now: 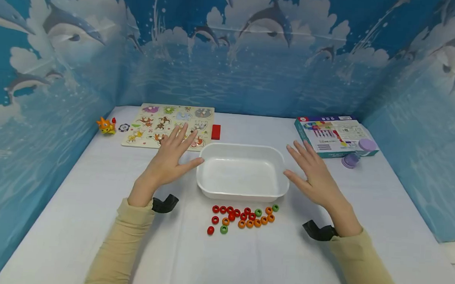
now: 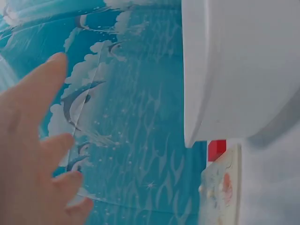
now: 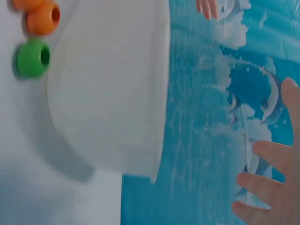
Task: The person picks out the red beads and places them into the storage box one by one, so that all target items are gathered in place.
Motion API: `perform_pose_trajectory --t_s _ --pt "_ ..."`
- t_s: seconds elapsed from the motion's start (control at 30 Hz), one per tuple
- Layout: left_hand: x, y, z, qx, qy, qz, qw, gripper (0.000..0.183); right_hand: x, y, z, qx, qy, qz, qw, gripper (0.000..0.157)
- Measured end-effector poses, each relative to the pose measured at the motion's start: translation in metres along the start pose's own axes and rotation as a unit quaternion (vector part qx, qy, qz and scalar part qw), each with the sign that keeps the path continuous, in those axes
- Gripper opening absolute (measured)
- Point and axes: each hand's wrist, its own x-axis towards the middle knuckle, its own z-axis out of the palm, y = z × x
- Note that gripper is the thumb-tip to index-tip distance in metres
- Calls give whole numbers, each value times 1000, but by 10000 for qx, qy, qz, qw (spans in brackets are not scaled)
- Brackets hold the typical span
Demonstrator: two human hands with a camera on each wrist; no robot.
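A white tray (image 1: 243, 175) is sitting near the middle of a white-covered table (image 1: 213, 265), flanked by a person's two bare hands. The left hand (image 1: 170, 156) is hovering at one end, fingers straight and spread wide, thumb reaching toward the rim and holding nothing. The right hand (image 1: 314, 176) is mirroring it at the opposite end, equally wide and equally unburdened. Both wrist views are showing a gap between hand and tray.

Just in front of the tray, red beads (image 1: 231, 217), orange beads (image 3: 40, 21) and green beads (image 3: 29, 60) are lying in loose, uneven rows. Black straps (image 1: 165, 203) are hanging at the wrists, below the cuffs of tan sleeves (image 1: 129, 240).

Farther out, an animal puzzle board (image 1: 146, 145) is lying flat behind the left hand, with a red block (image 1: 216, 132) resting just beside it. A yellow-orange figure (image 1: 106, 126) is standing near the board's outer side. Beyond the right hand, a printed box (image 1: 328, 143) is lying flat, and a purple tub (image 1: 351, 160) is sitting by its front edge. A blue dolphin backdrop (image 1: 238, 87) is enclosing the scene.
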Motion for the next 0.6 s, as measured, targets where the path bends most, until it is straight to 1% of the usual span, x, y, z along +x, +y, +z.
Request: perform_pose_trajectory --t_s 0.07,0.13,0.17,0.2,0.23,0.27,0.3,0.33,0.37,0.4,0.47,0.53,0.6 --pt "1 -2 0 -626 286 132 9975 70 -3 -8 -2 603 252 -44 9978 61" --pt "1 -3 4 -1299 541 176 9899 66 -6 -18 -3 1229 487 -131 9911 54" --pt "0 -3 6 -1626 652 146 9844 64 -8 -23 -2 1536 563 -187 9863 50" --pt "0 -3 10 -1977 763 114 9772 61 -10 -28 -1 1846 606 -255 9806 46" --pt "-1 -2 13 -2362 858 51 9679 58 -12 -34 0 2143 590 -320 9745 42" --pt "-2 -2 18 -2791 945 12 9556 55 -15 -40 1 2383 538 -396 9689 37" --pt "-3 -1 22 -3219 1034 -50 9411 53 -17 -46 2 2600 435 -441 9636 34" --pt "-4 2 25 -3607 1103 -133 9261 50 -19 -53 4 2802 287 -452 9584 30" --pt "-6 4 29 -3995 1154 -245 9091 47 -22 -58 6 2939 126 -447 9547 26" --pt "-7 7 32 -4336 1194 -354 8925 45 -25 -64 8 3058 -53 -438 9511 24" --pt "-10 10 40 -4847 1219 -628 8639 42 -30 -70 15 3228 -384 -431 9447 19" --pt "-13 9 51 -5130 1149 -1033 8444 41 -35 -73 26 3423 -642 -440 9363 18" --pt "-17 4 65 -5378 1041 -1324 8261 42 -40 -66 43 3537 -749 -522 9309 18"
